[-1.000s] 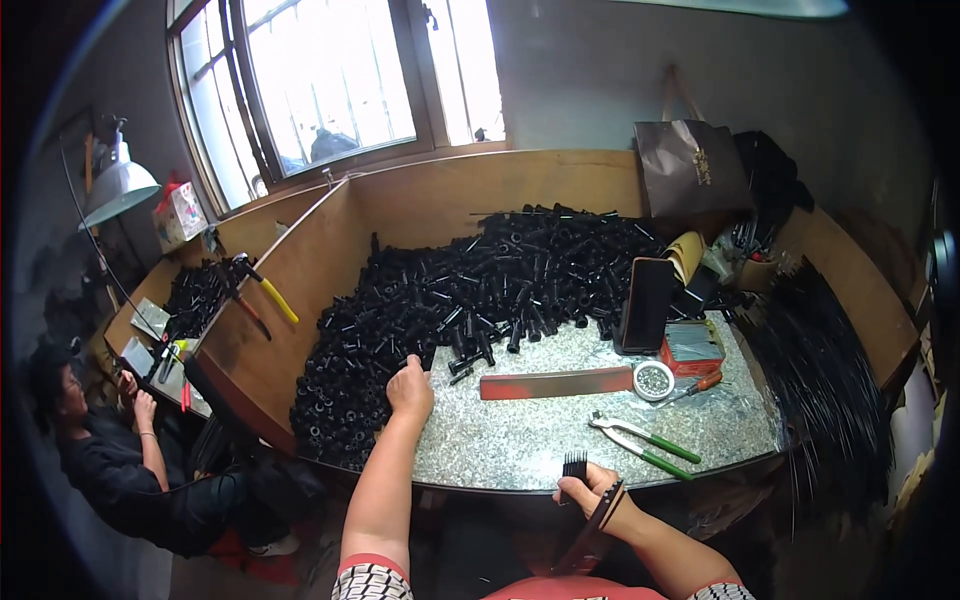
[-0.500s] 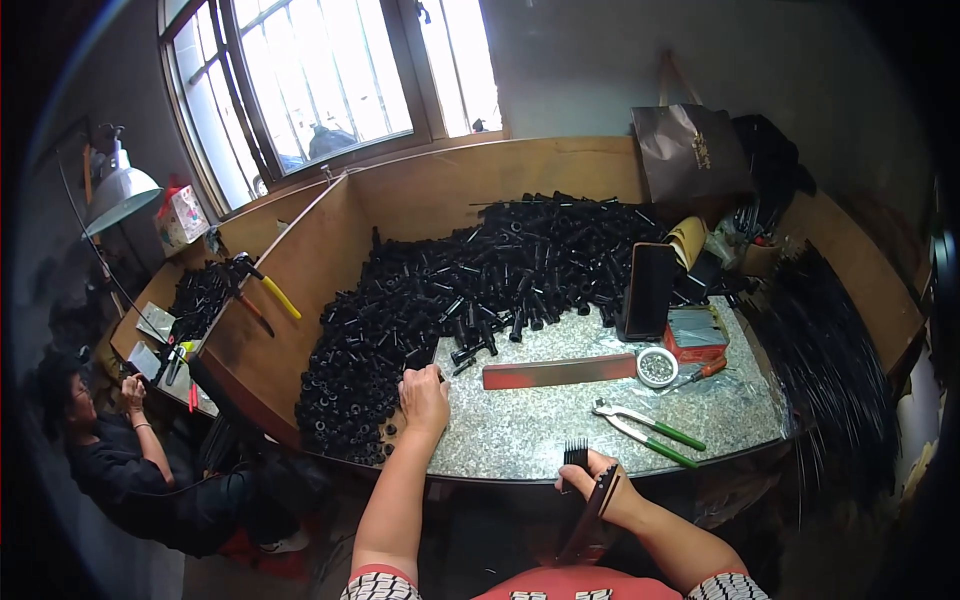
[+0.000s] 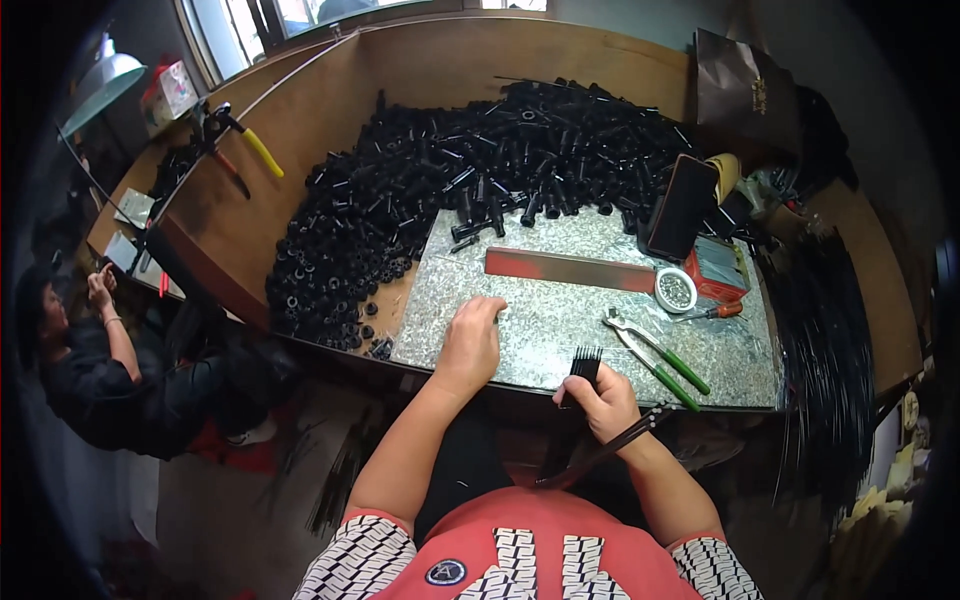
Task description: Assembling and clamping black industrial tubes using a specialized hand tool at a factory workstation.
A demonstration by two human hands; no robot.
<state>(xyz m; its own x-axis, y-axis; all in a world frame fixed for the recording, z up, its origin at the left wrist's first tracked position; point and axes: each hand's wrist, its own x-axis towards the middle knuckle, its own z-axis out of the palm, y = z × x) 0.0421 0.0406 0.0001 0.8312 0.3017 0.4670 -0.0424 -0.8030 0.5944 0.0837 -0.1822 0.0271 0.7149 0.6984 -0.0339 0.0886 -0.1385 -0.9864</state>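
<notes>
My left hand (image 3: 472,345) is closed above the front of the speckled worktop (image 3: 430,335). A bit of something small and dark shows at its fingertips, too little to name. In my right hand (image 3: 608,398), at the worktop's front edge, is a black comb-like bundle (image 3: 584,372), its thin prongs pointing up. Thin dark rods (image 3: 615,443) slant down-left from beside that wrist; how they join the bundle is hidden. Right of this hand lie pincers with green handles (image 3: 655,358). Farther back is a flat red and grey bar (image 3: 570,270).
Black tubular parts (image 3: 480,150) heap against the wooden partition. A white dish (image 3: 676,290), a red box (image 3: 720,270), a screwdriver (image 3: 722,312) and a phone (image 3: 684,208) stand at right. Long black rods (image 3: 825,370) hang beyond them. Another person (image 3: 110,370) sits at far left.
My left hand has left the edge of the black heap and come right, toward my right hand. The view has tilted down. My right hand still grips the bundle.
</notes>
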